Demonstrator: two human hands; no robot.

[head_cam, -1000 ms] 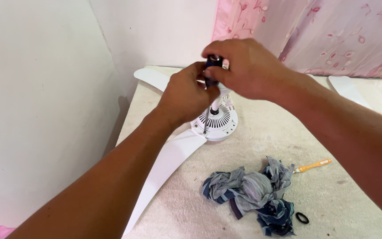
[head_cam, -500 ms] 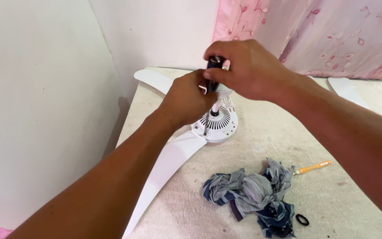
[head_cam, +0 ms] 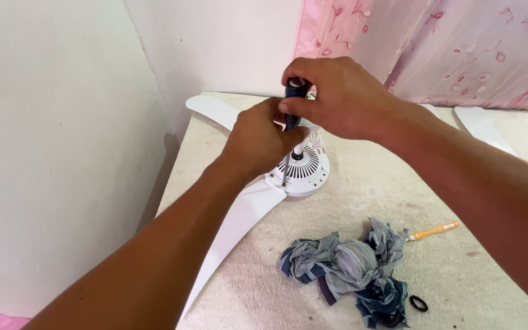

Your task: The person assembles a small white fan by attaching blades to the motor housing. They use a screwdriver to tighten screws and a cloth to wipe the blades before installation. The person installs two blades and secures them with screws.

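The right hand (head_cam: pixel 337 98) is closed around the dark handle of a screwdriver (head_cam: pixel 293 104), fingers wrapped over its top end. The left hand (head_cam: pixel 261 137) grips the same tool lower down, just at 7 o'clock of the right hand, its fingers curled about the shank; the two hands touch. The metal shaft runs down from the left hand — its tip meets the rim of the fan motor housing (head_cam: pixel 304 171), at the point where the near blade joins.

The housing is white, round and slotted with vents, and stands on the surface (head_cam: pixel 368 183) directly below the hands. A short white stem rises from its centre toward the hands. Three white blades lie flat from it: the near blade (head_cam: pixel 233 226) extends to 7 o'clock past the surface edge, a second blade (head_cam: pixel 212 110) to 10 o'clock, and a third blade (head_cam: pixel 481 122) well apart at 2 o'clock.

At 5 o'clock of the housing lies a crumpled grey-blue cloth (head_cam: pixel 349 266). Just beside it at 3 o'clock rests an orange-handled tool (head_cam: pixel 434 230) — only its handle is clear. A small black ring (head_cam: pixel 418 303) lies at 4 o'clock of the cloth. A pink curtain (head_cam: pixel 435 46) hangs behind the surface.
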